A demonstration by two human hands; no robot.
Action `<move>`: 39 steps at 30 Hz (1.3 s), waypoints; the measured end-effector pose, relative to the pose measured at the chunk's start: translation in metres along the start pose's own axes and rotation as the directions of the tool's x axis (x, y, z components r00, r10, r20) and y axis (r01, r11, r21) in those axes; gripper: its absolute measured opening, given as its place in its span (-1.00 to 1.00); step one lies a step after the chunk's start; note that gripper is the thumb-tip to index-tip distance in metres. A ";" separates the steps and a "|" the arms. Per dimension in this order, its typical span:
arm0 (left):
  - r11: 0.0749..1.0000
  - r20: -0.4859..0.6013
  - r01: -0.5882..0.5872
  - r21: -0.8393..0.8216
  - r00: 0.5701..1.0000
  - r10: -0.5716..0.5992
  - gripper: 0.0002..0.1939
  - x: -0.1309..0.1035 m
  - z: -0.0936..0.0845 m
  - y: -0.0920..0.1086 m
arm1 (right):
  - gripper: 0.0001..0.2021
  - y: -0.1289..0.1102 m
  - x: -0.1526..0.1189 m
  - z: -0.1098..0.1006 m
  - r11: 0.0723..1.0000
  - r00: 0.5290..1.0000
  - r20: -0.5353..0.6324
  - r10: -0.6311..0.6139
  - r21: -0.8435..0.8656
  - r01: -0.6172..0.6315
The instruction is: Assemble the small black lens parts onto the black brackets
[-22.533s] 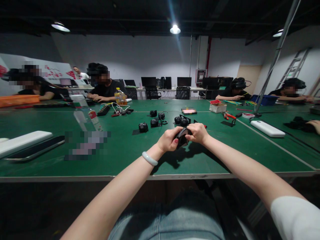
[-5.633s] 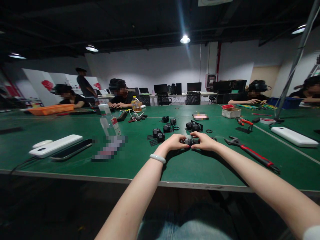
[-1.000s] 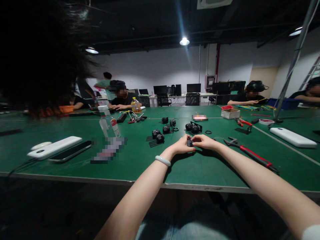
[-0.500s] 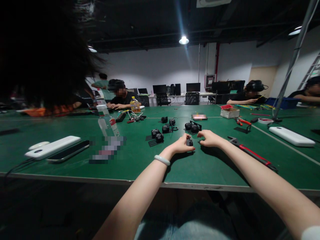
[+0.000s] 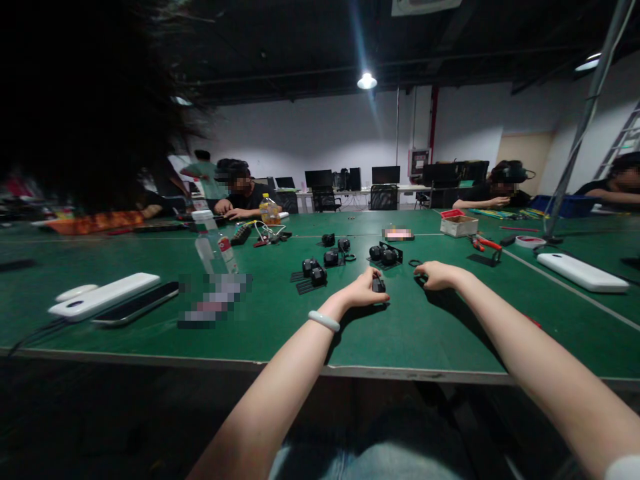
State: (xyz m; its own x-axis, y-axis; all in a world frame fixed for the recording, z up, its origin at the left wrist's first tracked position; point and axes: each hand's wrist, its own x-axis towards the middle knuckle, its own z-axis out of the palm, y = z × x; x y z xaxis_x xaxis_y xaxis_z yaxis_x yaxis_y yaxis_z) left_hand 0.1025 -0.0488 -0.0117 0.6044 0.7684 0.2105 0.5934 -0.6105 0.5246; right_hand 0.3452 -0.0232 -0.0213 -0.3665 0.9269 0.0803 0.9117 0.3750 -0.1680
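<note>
My left hand (image 5: 364,288), with a pale bangle at the wrist, is closed around a small black part (image 5: 379,285) held low over the green table (image 5: 280,333). My right hand (image 5: 441,275) is lower right of a black ring (image 5: 415,263) on the table, its fingers curled down. Something dark shows under those fingertips, but I cannot make out what. Just beyond my hands sits a black assembly with rounded housings (image 5: 385,254) on a flat bracket. To the left lie similar black pieces (image 5: 315,272), with another black ring (image 5: 351,257) beside them.
Orange-handled pliers (image 5: 487,245) and a small box (image 5: 459,225) stand at the right, with a white power bank (image 5: 583,272) farther over. On the left are another power bank (image 5: 107,295), a phone (image 5: 137,304) and a clear bottle (image 5: 215,247). Other people sit across the table.
My right hand has moved right, uncovering the black ring. Its forearm now covers most of the red-and-black tool that lay beside it. My left hand stays in place.
</note>
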 end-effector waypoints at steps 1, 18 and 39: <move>1.000 -0.004 -0.005 0.000 1.000 0.005 -0.42 0.000 0.000 0.000 | -0.53 0.001 0.000 0.000 1.000 1.000 0.001 -0.001 -0.005 0.001; 1.000 -0.006 -0.006 -0.016 1.000 0.006 -0.42 0.002 0.001 -0.001 | -0.74 -0.022 -0.006 -0.010 0.989 0.981 -0.130 -0.146 -0.008 0.146; 0.995 -0.037 -0.011 -0.097 0.999 0.008 -0.46 -0.002 -0.001 0.003 | -0.60 -0.078 -0.008 0.001 0.901 0.881 -0.330 -0.339 0.157 0.405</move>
State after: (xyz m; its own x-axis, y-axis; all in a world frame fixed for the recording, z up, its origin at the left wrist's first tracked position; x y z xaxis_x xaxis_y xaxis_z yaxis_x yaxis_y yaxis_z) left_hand 0.1028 -0.0522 -0.0101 0.5891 0.7701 0.2449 0.5323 -0.5978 0.5994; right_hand 0.2766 -0.0599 -0.0093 -0.5701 0.6859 0.4523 0.6434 0.7151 -0.2733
